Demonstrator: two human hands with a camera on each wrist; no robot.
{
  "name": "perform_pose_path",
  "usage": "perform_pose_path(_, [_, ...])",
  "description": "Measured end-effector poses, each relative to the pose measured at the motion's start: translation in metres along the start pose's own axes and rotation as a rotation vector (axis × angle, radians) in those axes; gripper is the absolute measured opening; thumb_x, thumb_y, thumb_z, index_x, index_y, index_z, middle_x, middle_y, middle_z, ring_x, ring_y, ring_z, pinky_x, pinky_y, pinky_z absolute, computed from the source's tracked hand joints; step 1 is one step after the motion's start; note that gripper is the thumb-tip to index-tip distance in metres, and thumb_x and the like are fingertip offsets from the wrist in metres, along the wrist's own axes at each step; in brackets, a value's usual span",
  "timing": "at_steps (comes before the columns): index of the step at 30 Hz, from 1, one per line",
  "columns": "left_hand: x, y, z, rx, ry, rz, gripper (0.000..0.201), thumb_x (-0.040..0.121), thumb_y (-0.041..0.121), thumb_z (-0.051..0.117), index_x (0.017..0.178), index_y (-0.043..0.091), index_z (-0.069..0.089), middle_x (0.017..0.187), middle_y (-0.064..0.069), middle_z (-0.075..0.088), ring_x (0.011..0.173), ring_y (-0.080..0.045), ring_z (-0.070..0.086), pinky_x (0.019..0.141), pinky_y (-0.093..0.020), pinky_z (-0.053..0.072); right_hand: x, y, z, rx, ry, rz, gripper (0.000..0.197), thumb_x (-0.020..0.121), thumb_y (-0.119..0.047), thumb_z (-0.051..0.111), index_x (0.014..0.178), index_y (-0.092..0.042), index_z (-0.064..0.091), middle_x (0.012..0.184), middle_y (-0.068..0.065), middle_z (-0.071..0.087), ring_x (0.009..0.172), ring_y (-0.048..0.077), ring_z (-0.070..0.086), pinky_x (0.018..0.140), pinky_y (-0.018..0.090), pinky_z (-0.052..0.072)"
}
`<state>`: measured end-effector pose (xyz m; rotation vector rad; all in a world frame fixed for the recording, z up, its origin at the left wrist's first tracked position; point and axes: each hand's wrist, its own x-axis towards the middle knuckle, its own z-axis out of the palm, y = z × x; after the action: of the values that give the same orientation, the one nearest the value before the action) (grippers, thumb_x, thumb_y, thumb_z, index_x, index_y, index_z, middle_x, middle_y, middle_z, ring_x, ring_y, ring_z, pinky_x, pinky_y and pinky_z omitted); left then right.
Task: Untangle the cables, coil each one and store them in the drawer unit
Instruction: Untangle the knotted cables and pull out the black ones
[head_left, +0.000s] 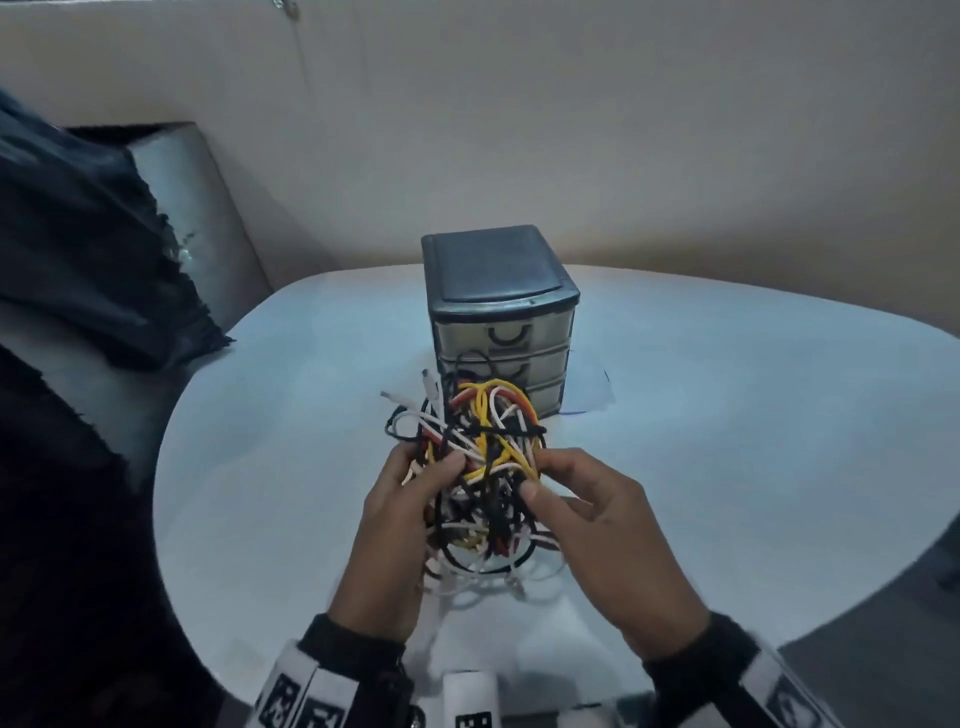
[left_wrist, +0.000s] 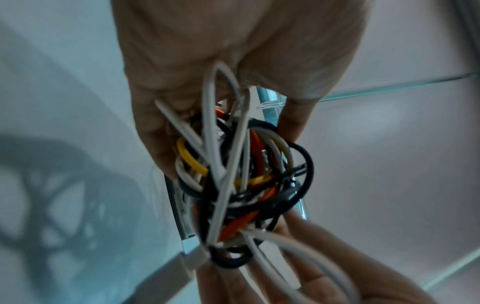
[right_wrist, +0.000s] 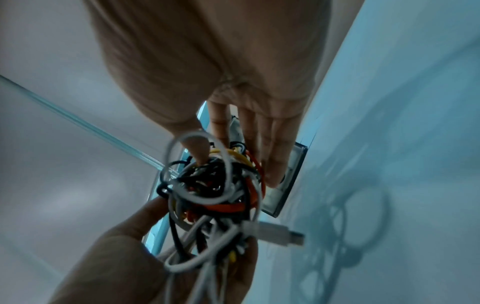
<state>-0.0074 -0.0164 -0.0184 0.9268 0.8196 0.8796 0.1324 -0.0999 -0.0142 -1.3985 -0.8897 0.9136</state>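
Observation:
A tangle of black, white, yellow and orange cables (head_left: 483, 467) hangs above the white round table (head_left: 727, 415), held between both hands. My left hand (head_left: 436, 467) grips its left side, with the thumb across the front. My right hand (head_left: 537, 473) pinches strands on its right side between thumb and forefinger. In the left wrist view my left hand (left_wrist: 226, 148) wraps the tangle (left_wrist: 241, 185). The right wrist view has my right hand (right_wrist: 233, 160) with its thumb pushed into the tangle (right_wrist: 215, 195); a white USB plug (right_wrist: 275, 232) sticks out. Behind stands the dark drawer unit (head_left: 501, 291) with three drawers, all pushed in.
A sheet of paper (head_left: 597, 400) lies under the drawer unit. At the left a dark cloth (head_left: 78, 234) drapes over a grey seat (head_left: 197, 208). A beige wall rises behind the table. White marked devices (head_left: 470, 696) sit at the near edge.

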Motion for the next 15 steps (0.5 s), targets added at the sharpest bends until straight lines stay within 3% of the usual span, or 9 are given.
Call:
perform_pose_path(3, [-0.008, 0.001, 0.019, 0.002, 0.033, 0.098, 0.046, 0.072, 0.018, 0.072, 0.116, 0.011, 0.065, 0.109, -0.017, 0.074, 0.097, -0.033, 0.072, 0.082, -0.040, 0.054, -0.006, -0.007, -0.014, 0.073, -0.039, 0.000, 0.027, 0.089, -0.011, 0.070, 0.113, -0.025, 0.068, 0.102, -0.016, 0.075, 0.089, 0.008, 0.073, 0.073, 0.020, 0.054])
perform_pose_path(6, [-0.016, 0.004, 0.040, -0.066, 0.084, 0.123, 0.051, 0.069, 0.015, 0.075, 0.118, 0.006, 0.063, 0.111, -0.021, 0.072, 0.093, -0.032, 0.072, 0.075, -0.037, 0.057, -0.009, -0.014, -0.025, 0.017, -0.007, -0.046, 0.046, 0.081, -0.014, 0.080, 0.119, -0.035, 0.064, 0.110, -0.017, 0.073, 0.101, 0.009, 0.070, 0.086, 0.032, 0.056])
perform_pose_path(9, [-0.023, 0.013, 0.054, -0.127, 0.090, 0.094, 0.059, 0.069, 0.016, 0.074, 0.124, 0.001, 0.061, 0.110, -0.020, 0.073, 0.086, -0.027, 0.073, 0.065, -0.031, 0.059, -0.011, -0.021, -0.040, 0.120, -0.008, -0.035, 0.046, 0.079, -0.010, 0.080, 0.118, -0.030, 0.065, 0.113, -0.008, 0.074, 0.095, 0.013, 0.071, 0.077, 0.033, 0.058])
perform_pose_path(11, [-0.026, 0.019, 0.055, -0.169, 0.070, 0.064, 0.059, 0.072, 0.021, 0.071, 0.127, 0.000, 0.061, 0.112, -0.017, 0.073, 0.088, -0.025, 0.073, 0.068, -0.032, 0.060, -0.013, -0.025, -0.047, 0.138, -0.023, -0.068, 0.046, 0.079, -0.008, 0.080, 0.118, -0.028, 0.066, 0.113, -0.010, 0.073, 0.099, 0.013, 0.070, 0.078, 0.032, 0.057])
perform_pose_path(13, [-0.028, 0.020, 0.049, -0.229, 0.038, 0.020, 0.053, 0.080, 0.023, 0.064, 0.128, 0.001, 0.062, 0.119, -0.018, 0.070, 0.096, -0.027, 0.071, 0.080, -0.039, 0.058, -0.016, -0.026, -0.047, 0.095, -0.048, -0.107, 0.046, 0.078, -0.010, 0.081, 0.118, -0.028, 0.067, 0.114, -0.012, 0.073, 0.108, 0.011, 0.068, 0.086, 0.033, 0.056])
perform_pose_path(15, [-0.029, 0.018, 0.038, -0.301, -0.004, -0.043, 0.045, 0.085, 0.025, 0.055, 0.123, 0.003, 0.067, 0.121, -0.018, 0.069, 0.098, -0.028, 0.070, 0.082, -0.040, 0.055, -0.019, -0.028, -0.043, 0.083, -0.052, -0.136, 0.038, 0.078, -0.015, 0.079, 0.114, -0.024, 0.070, 0.109, -0.010, 0.075, 0.104, 0.010, 0.069, 0.080, 0.026, 0.056])
